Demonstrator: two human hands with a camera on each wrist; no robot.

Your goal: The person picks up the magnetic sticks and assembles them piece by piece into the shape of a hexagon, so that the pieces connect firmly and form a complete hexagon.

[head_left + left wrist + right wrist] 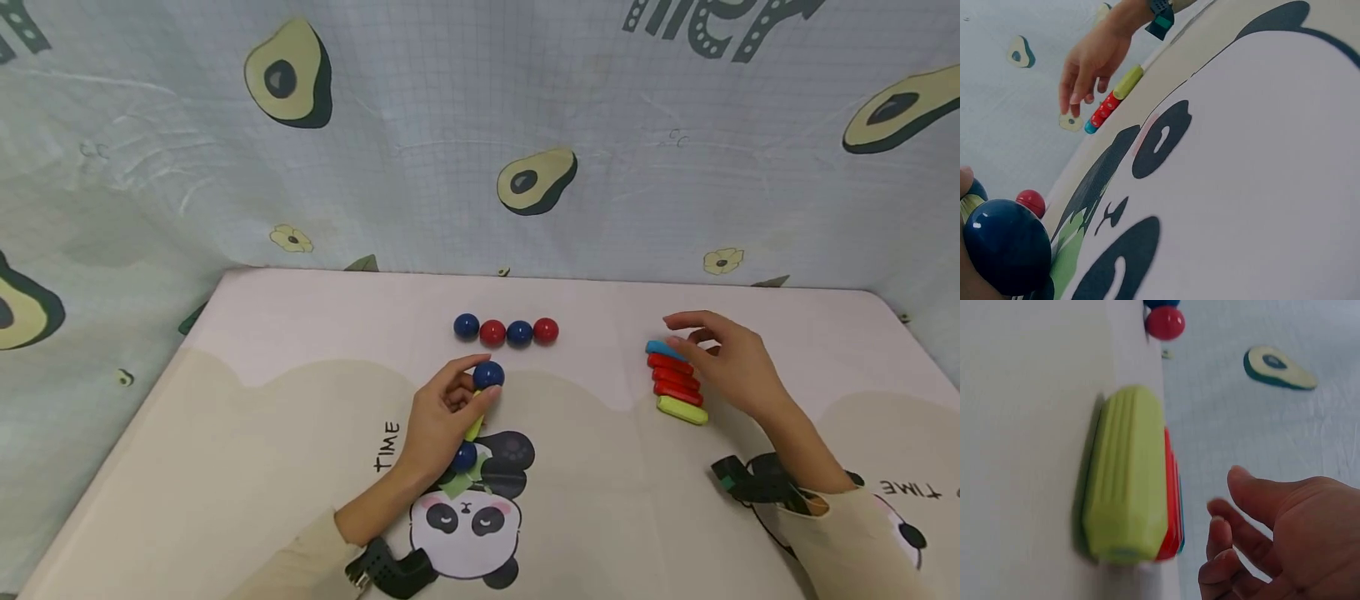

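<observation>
My left hand (444,408) pinches a blue ball (489,374) between thumb and fingers. From that ball a yellow-green rod (474,428) runs down to a second blue ball (464,457), near the wrist; this lower ball looms large in the left wrist view. My right hand (726,358) hovers with bent, loose fingers and nothing between them, by the far end of a row of rods. Nearest its thumb lies a light-blue rod (664,349), followed by several red rods (677,377) and a yellow-green rod (682,410), side by side.
Beyond the left hand, blue and red balls (492,333) alternate in a line on the table (585,467). A printed panda (465,533) decorates the cloth under the left forearm. Behind the table's far edge hangs an avocado-patterned curtain (420,100).
</observation>
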